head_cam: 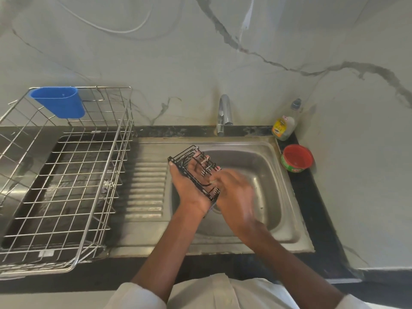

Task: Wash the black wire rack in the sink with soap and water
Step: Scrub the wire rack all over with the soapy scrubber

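Black wire rack (193,169) gripped by left hand (189,186) over steel sink (256,170); right hand (234,188) blurred, grip unclear; marble wall (200,63).

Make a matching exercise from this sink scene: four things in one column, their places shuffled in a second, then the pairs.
Things:
1. black wire rack
2. blue plastic cup
3. red bowl
4. dish soap bottle

Places:
A. counter corner right of the tap
B. in the left hand, over the sink
C. hooked on the dish drainer's back rim
D. counter right of the sink

Pairs: 1-B, 2-C, 3-D, 4-A
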A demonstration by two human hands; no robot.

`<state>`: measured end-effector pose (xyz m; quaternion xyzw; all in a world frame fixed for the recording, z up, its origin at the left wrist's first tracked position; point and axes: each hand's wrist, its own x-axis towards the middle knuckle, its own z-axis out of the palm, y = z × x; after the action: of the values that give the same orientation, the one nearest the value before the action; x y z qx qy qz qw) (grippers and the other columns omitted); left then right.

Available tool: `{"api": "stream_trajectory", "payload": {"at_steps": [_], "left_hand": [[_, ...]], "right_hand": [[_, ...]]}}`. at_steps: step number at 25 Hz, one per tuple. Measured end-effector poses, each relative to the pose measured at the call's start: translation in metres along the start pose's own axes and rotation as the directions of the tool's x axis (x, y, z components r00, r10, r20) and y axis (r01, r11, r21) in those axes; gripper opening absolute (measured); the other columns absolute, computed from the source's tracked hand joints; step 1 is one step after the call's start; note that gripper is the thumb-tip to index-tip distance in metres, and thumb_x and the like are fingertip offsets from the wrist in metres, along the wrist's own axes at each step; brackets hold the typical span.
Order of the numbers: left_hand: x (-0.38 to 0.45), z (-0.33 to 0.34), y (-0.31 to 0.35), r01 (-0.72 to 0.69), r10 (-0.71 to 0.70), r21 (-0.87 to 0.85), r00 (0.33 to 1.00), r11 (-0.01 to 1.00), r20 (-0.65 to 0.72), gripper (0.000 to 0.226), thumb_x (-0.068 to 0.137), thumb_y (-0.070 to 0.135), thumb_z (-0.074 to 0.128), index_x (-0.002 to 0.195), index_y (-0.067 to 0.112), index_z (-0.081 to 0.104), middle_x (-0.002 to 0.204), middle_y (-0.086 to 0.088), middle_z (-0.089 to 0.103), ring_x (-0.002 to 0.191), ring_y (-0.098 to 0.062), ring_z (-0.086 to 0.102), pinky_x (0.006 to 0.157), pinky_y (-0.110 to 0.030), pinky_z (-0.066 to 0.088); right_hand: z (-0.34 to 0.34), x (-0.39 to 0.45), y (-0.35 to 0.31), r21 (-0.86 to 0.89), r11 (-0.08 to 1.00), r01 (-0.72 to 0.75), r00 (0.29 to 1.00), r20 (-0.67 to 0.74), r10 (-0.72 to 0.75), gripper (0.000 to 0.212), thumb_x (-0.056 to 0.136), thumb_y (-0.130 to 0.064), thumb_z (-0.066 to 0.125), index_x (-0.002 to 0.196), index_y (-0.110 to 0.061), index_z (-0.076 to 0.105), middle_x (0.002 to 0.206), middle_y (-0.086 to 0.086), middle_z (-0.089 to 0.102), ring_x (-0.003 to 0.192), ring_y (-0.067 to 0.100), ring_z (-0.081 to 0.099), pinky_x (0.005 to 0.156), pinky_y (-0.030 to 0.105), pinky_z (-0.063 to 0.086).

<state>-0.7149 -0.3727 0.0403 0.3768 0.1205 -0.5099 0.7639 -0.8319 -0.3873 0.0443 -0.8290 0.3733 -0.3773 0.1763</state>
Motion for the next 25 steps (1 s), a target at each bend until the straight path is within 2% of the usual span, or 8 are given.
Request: {"api": "stream_trajectory", "payload": {"at_steps": [2, 5, 7, 10, 13, 17, 22, 25], "left_hand": [[-0.001, 0.002, 0.001, 0.010, -0.010, 0.002, 1.000, 1.000, -0.019, 0.078, 0.103, 0.077, 0.025, 0.129, 0.016, 0.066, 0.127, -0.012, 0.069, 0.098, -0.028, 0.068, 0.080, -0.038, 0.053], [0.000, 0.002, 0.004, 0.030, -0.029, 0.006, 0.998, 1.000, -0.057, 0.081, 0.103, 0.077, 0.024, 0.131, 0.016, 0.068, 0.127, -0.012, 0.070, 0.111, -0.032, 0.063, 0.094, -0.045, 0.052], [0.000, 0.000, 0.003, 0.023, -0.024, -0.004, 0.995, 1.000, -0.101, 0.082, 0.104, 0.077, 0.023, 0.130, 0.015, 0.071, 0.124, -0.015, 0.071, 0.109, -0.032, 0.066, 0.104, -0.046, 0.051], [0.002, -0.004, 0.007, 0.069, -0.071, -0.033, 0.994, 0.997, -0.081, 0.085, 0.102, 0.078, 0.022, 0.132, 0.015, 0.072, 0.129, -0.017, 0.074, 0.119, -0.041, 0.068, 0.114, -0.058, 0.047], [0.008, -0.008, 0.007, 0.079, -0.086, -0.111, 0.995, 0.991, -0.058, 0.078, 0.106, 0.072, 0.023, 0.132, 0.012, 0.066, 0.140, -0.024, 0.066, 0.134, -0.047, 0.060, 0.117, -0.062, 0.044], [0.011, -0.019, 0.004, 0.120, -0.119, -0.160, 0.993, 0.980, 0.016, 0.071, 0.107, 0.068, 0.027, 0.135, 0.012, 0.061, 0.140, -0.026, 0.061, 0.141, -0.053, 0.052, 0.119, -0.069, 0.037], [-0.002, -0.018, -0.010, 0.161, -0.165, 0.038, 0.978, 0.986, 0.129, 0.064, 0.100, 0.071, 0.048, 0.125, 0.016, 0.069, 0.124, -0.017, 0.066, 0.120, -0.033, 0.063, 0.127, -0.051, 0.033], [-0.020, -0.006, -0.020, 0.169, -0.200, 0.167, 0.960, 0.971, 0.194, 0.048, 0.107, 0.056, 0.050, 0.121, 0.016, 0.072, 0.111, -0.005, 0.072, 0.107, -0.021, 0.072, 0.101, -0.034, 0.055]], "right_hand": [[0.001, -0.004, 0.000, 0.017, 0.995, 0.100, 0.995, 0.026, -0.101, 0.040, 0.067, 0.022, 0.075, 0.090, -0.011, 0.077, 0.093, 0.000, 0.074, 0.082, 0.014, 0.068, 0.065, 0.031, 0.059], [-0.002, 0.000, 0.002, 0.092, 0.996, 0.000, 1.000, 0.009, -0.001, 0.033, 0.076, 0.019, 0.073, 0.090, -0.011, 0.077, 0.092, -0.002, 0.075, 0.082, 0.012, 0.069, 0.067, 0.033, 0.059], [-0.005, -0.002, 0.002, 0.070, 0.991, 0.114, 0.993, 0.031, -0.116, 0.035, 0.074, 0.022, 0.075, 0.089, -0.009, 0.078, 0.093, -0.001, 0.075, 0.084, 0.014, 0.070, 0.069, 0.032, 0.060], [-0.011, 0.003, 0.009, 0.100, 0.993, -0.061, 0.998, -0.028, 0.064, 0.029, 0.083, 0.015, 0.070, 0.090, -0.012, 0.078, 0.092, -0.003, 0.076, 0.082, 0.010, 0.070, 0.067, 0.032, 0.060], [-0.008, -0.012, 0.003, 0.125, 0.992, 0.018, 1.000, -0.002, -0.018, 0.026, 0.087, 0.010, 0.068, 0.091, -0.014, 0.078, 0.095, -0.005, 0.076, 0.085, 0.011, 0.071, 0.069, 0.032, 0.060], [-0.006, -0.030, -0.005, 0.178, 0.979, -0.096, 0.995, 0.024, 0.093, 0.029, 0.085, 0.012, 0.066, 0.095, -0.014, 0.078, 0.097, -0.006, 0.075, 0.087, 0.008, 0.071, 0.071, 0.034, 0.060], [-0.008, -0.004, -0.025, 0.122, 0.992, 0.026, 0.990, 0.136, -0.043, 0.026, 0.092, -0.012, 0.054, 0.103, -0.011, 0.078, 0.108, 0.002, 0.073, 0.103, 0.018, 0.068, 0.087, 0.036, 0.059], [-0.005, 0.040, -0.037, 0.026, 1.000, -0.009, 0.993, 0.120, 0.005, 0.028, 0.081, 0.009, 0.063, 0.096, -0.011, 0.076, 0.096, 0.002, 0.071, 0.087, 0.016, 0.066, 0.074, 0.034, 0.059]]}}
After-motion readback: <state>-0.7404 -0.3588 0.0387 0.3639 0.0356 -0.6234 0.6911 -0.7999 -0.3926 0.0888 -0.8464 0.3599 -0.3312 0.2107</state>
